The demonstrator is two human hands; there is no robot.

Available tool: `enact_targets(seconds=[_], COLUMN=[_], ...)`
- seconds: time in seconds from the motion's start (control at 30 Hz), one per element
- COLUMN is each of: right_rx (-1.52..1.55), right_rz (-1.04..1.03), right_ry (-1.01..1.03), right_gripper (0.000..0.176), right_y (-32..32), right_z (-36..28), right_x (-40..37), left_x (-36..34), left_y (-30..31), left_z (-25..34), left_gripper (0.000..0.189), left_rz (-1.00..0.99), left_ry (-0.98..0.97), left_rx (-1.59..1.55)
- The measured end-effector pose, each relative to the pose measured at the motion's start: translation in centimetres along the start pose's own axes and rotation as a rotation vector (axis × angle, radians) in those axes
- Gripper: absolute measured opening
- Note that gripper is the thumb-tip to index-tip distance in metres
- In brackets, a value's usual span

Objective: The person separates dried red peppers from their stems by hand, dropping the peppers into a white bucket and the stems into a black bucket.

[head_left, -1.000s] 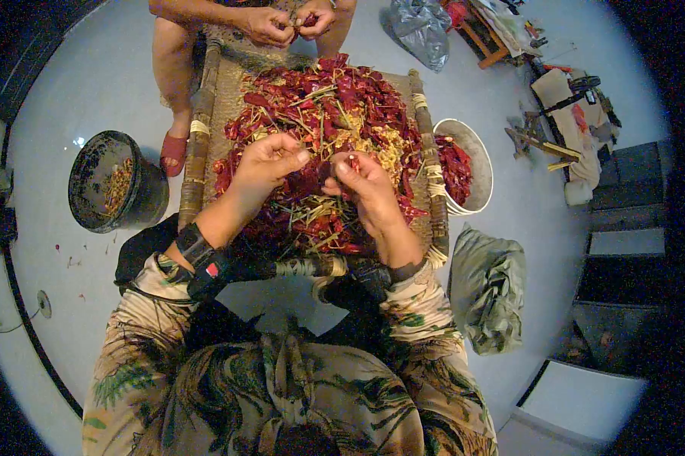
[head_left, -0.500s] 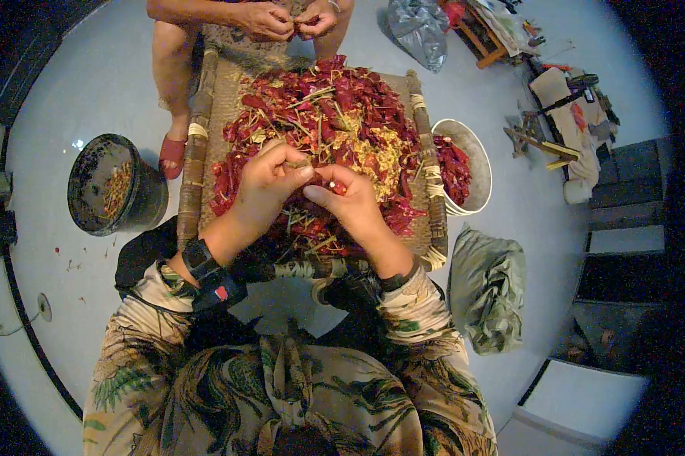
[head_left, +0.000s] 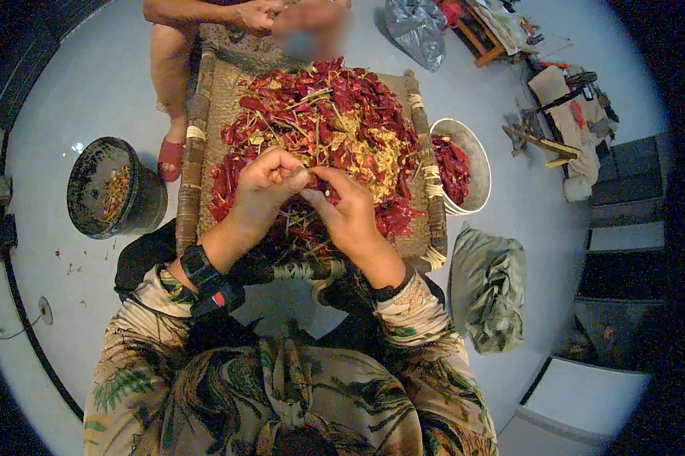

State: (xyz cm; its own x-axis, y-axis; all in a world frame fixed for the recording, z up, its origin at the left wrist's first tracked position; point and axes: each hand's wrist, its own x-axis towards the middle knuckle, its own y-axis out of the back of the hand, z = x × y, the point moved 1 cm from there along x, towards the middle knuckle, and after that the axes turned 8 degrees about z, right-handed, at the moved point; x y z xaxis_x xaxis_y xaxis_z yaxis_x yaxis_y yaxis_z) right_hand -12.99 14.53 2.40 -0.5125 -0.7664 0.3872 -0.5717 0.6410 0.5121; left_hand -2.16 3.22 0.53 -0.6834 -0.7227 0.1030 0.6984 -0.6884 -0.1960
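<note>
Above the near part of a heap of dried red chilies (head_left: 270, 114), my left hand (head_left: 270, 178) and my right hand (head_left: 344, 207) meet fingertip to fingertip. Both are pinched closed on a small dark red chili (head_left: 317, 184), mostly covered by the fingers. Pale yellow seeds (head_left: 384, 156) and dry stems lie among the chilies. The heap rests on a woven tray with a wooden frame (head_left: 194, 163).
A black bucket (head_left: 141, 201) holding stems stands left, a white bucket (head_left: 479, 171) with red chilies right. A green sack (head_left: 490, 289) lies right on the floor. Across the tray sits another person (head_left: 171, 76). A grey plastic bag (head_left: 418, 34) is behind.
My right hand has turned slightly, and its fingers have closed nearer to my left fingertips. The other person's hands have moved a little, one now blurred.
</note>
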Motion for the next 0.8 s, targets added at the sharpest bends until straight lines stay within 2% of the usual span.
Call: enact_targets(seconds=[0.1,0.17,0.27,0.3,0.4,0.43,0.47,0.5,0.53,0.6,0.63,0.8], right_rx=[-0.082,-0.085,-0.158,-0.194,-0.206,-0.226,-0.253,-0.251,-0.228,-0.187,-0.208,-0.29], right_rz=[0.021,0.001,-0.04,-0.053,0.045,0.029,0.034,-0.104,-0.029,-0.004,0.006,0.042], right_ry=[0.11,0.08,0.045,0.04,0.219,0.144,0.172,-0.01,0.056,-0.002,0.002,0.032], right_gripper=[0.025,0.024,0.024,0.024,0.019,0.019,0.02,0.025,0.024,0.024,0.023,0.025], right_y=[0.0,0.1,0.5,0.6,0.3,0.4,0.4,0.4,0.3,0.2,0.2,0.3], right_z=[0.1,0.0,-0.3,-0.5,0.1,-0.1,0.1,0.0,0.0,-0.5,-0.6,-0.9], right_x=[-0.1,-0.3,-0.4,-0.3,-0.4,-0.4,-0.4,-0.5,-0.6,-0.6,-0.5,-0.7], left_x=[-0.1,-0.1,0.3,0.2,0.3,0.3,0.0,-0.1,-0.3,-0.4,-0.7,-1.3], left_y=[0.0,-0.3,0.2,0.3,0.4,0.5,0.5,0.5,0.3,0.3,0.1,-0.3], left_z=[-0.4,-0.2,0.6,0.6,1.2,1.2,0.9,1.4,1.4,1.5,2.3,3.3], left_gripper=[0.014,0.013,0.012,0.012,0.011,0.009,0.006,0.007,0.01,0.013,0.013,0.008], left_rz=[0.014,0.029,0.003,-0.005,-0.031,-0.039,-0.027,-0.046,-0.024,0.007,0.007,-0.043], left_ry=[0.062,0.066,-0.243,-0.31,-0.544,-0.564,-0.554,-0.495,-0.499,-0.57,-0.528,-0.676], left_rx=[-0.121,-0.155,0.345,0.421,0.601,0.609,0.688,0.666,0.688,0.653,0.677,0.846])
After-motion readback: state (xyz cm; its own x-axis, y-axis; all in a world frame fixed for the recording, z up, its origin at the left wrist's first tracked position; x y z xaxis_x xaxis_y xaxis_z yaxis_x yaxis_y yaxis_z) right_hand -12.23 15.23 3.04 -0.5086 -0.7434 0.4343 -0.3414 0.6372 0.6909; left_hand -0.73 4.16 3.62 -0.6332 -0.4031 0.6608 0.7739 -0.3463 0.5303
